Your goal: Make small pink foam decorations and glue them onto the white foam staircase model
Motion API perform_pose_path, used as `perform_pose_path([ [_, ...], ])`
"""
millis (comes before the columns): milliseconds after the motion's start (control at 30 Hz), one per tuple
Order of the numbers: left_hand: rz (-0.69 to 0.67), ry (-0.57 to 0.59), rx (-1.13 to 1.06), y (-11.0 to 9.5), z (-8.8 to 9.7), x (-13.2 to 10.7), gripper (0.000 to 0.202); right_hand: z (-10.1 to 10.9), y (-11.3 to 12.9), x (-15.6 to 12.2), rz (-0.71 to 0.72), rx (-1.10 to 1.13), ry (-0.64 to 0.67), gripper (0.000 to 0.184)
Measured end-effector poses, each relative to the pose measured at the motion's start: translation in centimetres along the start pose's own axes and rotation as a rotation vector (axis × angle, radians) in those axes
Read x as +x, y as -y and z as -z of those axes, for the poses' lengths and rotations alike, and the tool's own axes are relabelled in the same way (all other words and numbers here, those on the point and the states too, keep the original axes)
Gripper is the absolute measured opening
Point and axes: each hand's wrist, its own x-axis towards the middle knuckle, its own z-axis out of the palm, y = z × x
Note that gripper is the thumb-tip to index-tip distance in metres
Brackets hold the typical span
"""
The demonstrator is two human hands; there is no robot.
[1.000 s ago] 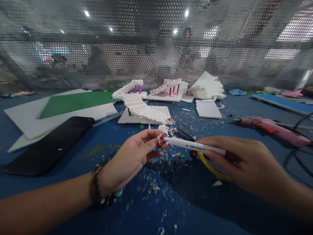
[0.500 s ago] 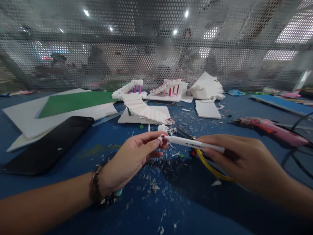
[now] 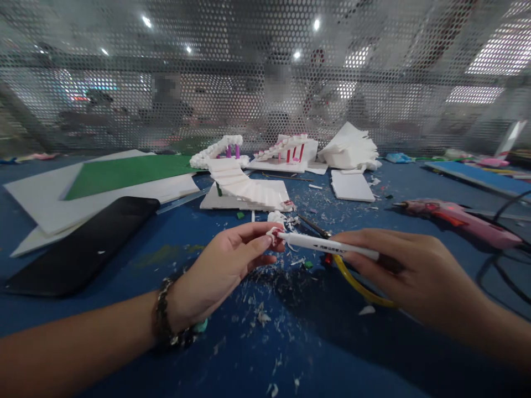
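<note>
Between the thumb and fingers of my left hand (image 3: 232,257) is a small white piece with dark red marks (image 3: 274,236). My right hand (image 3: 409,271) grips a white marker pen (image 3: 321,243) with black print on its barrel; its tip meets the marked piece. Just beyond my fingers a white model staircase (image 3: 244,182) stands on a white base, with dark red patches at its lowest end. A crumpled white lump (image 3: 276,217) lies between it and my left hand. Under my right hand curves a yellow-handled tool (image 3: 359,287), partly hidden.
A black phone (image 3: 87,243) lies left, near a green sheet (image 3: 133,171) on white boards. A pink glue gun (image 3: 460,221) with a black cable rests right. Two more staircase models (image 3: 219,149) stand behind, beside crumpled white sheets (image 3: 350,146). White scraps litter the blue table (image 3: 232,354).
The marker tip has shifted slightly on the small piece, and the pen's barrel has turned a little. My left hand has hardly moved.
</note>
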Motion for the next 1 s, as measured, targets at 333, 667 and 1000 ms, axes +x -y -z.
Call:
perform_pose_path([
  [333,-0.015,0.005,-0.039,-0.13,-0.03,0.2,0.012,0.58,-0.17,0.52,0.041,-0.027,-0.011,0.016],
  [667,-0.014,-0.095,0.001,-0.05,0.12,0.14,0.009,0.44,-0.24,0.52,0.076,-0.037,-0.027,0.017],
  [1000,-0.059,0.007,0.039,0.13,0.03,0.35,0.018,0.26,-0.42,0.44,-0.01,-0.066,-0.006,0.02],
])
